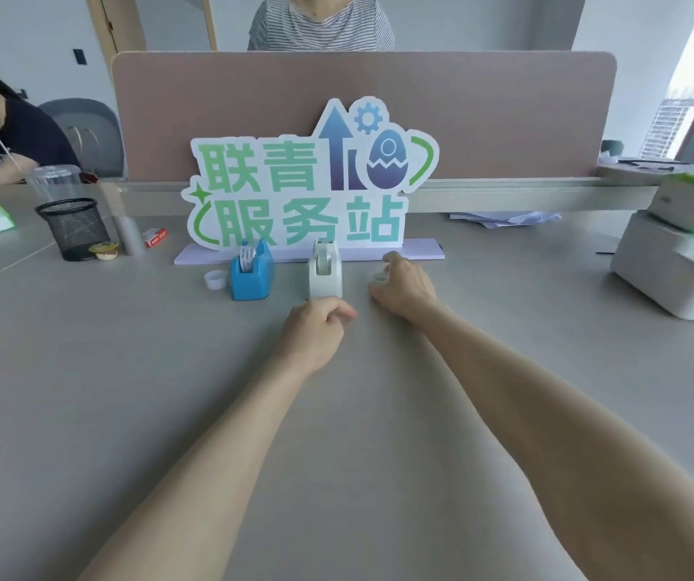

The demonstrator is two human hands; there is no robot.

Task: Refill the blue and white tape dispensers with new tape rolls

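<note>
The blue tape dispenser (251, 273) stands on the grey desk (127, 371) with a white patterned roll in it. To its right is the white tape dispenser (325, 270), end-on to me. My left hand (315, 329) is curled into a loose fist right at the white dispenser's near end, thumb pressed on the forefinger; nothing shows in it. My right hand (404, 287) lies to the right of the white dispenser, its fingers bent around a small pale tape roll (378, 278) that rests on the desk and is mostly hidden.
A small white ring (215, 279) lies left of the blue dispenser. A standing sign (307, 186) is behind both dispensers, a black mesh pen cup (73, 228) at left, a white box (680, 266) with tissues at right. Two people sit beyond the partition and at left.
</note>
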